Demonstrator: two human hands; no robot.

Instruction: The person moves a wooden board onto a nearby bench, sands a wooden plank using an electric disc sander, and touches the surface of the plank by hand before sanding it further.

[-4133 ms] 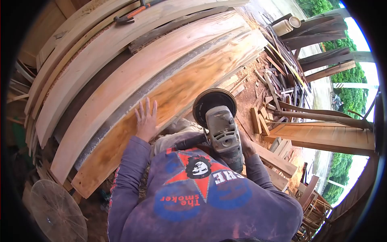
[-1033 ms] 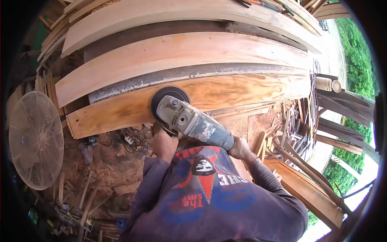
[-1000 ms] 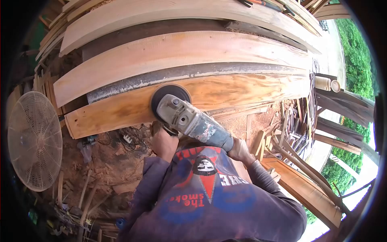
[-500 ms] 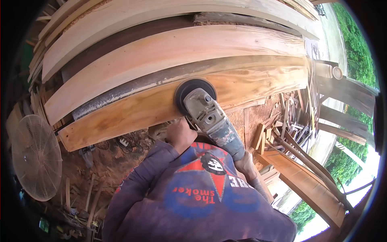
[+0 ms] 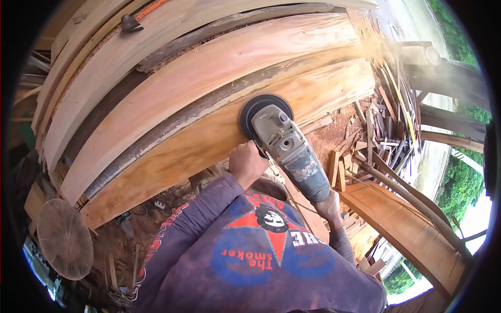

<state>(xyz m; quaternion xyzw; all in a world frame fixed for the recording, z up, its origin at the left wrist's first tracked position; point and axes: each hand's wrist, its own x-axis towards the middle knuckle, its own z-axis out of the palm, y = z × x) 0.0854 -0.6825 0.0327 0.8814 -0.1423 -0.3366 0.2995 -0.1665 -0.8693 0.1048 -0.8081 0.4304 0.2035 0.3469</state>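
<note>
Left hand: fingers clenched round side handle. Right hand grasping rear of sander. Disc against plank, sander body slanting back toward person's shirt. Beyond plank, grey beam, then pale board. Hammer farther off, on another board. Dust hangs near plank's right end. Fan stands lower left.

Look at that scuffed sander, grey at the head, dusty teal along the body, slanting down and right from a round black disc over the plank! And now see the plank: long, amber, darkly streaked, face up, running diagonally from lower left to paler upper right.
</note>
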